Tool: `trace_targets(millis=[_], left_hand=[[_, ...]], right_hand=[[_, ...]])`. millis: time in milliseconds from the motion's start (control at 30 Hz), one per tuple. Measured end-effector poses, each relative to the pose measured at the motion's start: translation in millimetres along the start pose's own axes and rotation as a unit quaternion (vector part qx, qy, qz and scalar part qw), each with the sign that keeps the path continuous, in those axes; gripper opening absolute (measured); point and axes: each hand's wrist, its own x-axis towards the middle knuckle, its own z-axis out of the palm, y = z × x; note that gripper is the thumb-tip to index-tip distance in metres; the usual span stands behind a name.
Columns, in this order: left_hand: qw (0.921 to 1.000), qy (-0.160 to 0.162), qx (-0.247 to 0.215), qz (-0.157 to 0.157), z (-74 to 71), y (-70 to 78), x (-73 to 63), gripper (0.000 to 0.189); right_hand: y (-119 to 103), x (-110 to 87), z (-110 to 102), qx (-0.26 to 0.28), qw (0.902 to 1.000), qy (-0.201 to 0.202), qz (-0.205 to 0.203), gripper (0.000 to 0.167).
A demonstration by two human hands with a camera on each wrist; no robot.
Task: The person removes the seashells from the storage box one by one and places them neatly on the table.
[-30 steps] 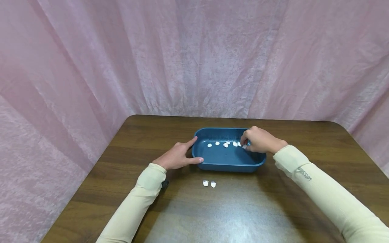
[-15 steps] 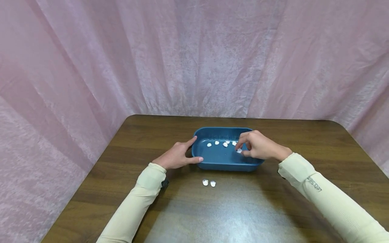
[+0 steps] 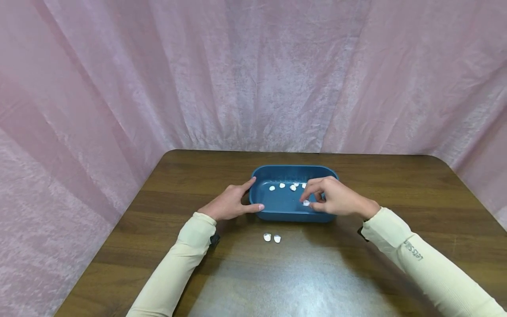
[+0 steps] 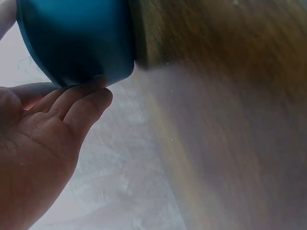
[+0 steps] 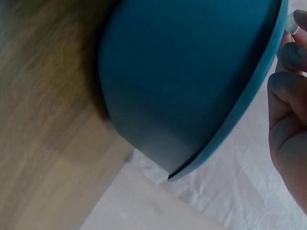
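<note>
My left hand (image 3: 230,203) rests against the left end of a blue plastic tub (image 3: 295,216), its thumb at the front rim and index finger near the back corner. In the left wrist view, its other fingers (image 4: 88,108) touch the tub's outer wall. Above the tub's right half, my right hand (image 3: 336,198) pinches a small white pebble-like piece (image 3: 306,203) between thumb and fingertips. That white piece (image 5: 292,24) also shows past the rim in the right wrist view. Several similar white pieces (image 3: 293,187) lie along the tub's floor; my right hand may hide others.
Two more white pieces (image 3: 272,238) lie side by side on the brown wooden table (image 3: 317,273), in front of the tub. A pink curtain (image 3: 253,79) hangs behind the table's back edge and along its sides.
My right hand has picked up a white piece from the right of the row and brought it left and toward the tub's front side. The left hand has stayed put.
</note>
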Motion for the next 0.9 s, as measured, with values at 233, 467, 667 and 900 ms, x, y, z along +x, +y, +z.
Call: trace_targets(millis=[233,467,667,900], left_hand=[[1.0,0.002,0.001,0.002,0.2,-0.5,-1.1,0.098],[1.0,0.003,0.0,0.0,-0.7,1.6,0.2,0.098],[1.0,0.002,0.001,-0.004,-0.6,1.7,-0.5,0.098],[1.0,0.001,-0.002,-0.004,1.3,-0.5,1.5,0.099]], right_hand=[[-5,-1.3,4,0.024,0.9995,-0.015,-0.01,0.018],[-10,-2.7,10,0.014,0.9991,-0.013,-0.037,0.015],[-17,-2.7,16,-0.004,0.9978,-0.011,-0.065,0.013],[-20,-4.5,22,0.003,0.9969,-0.004,-0.079,0.017]])
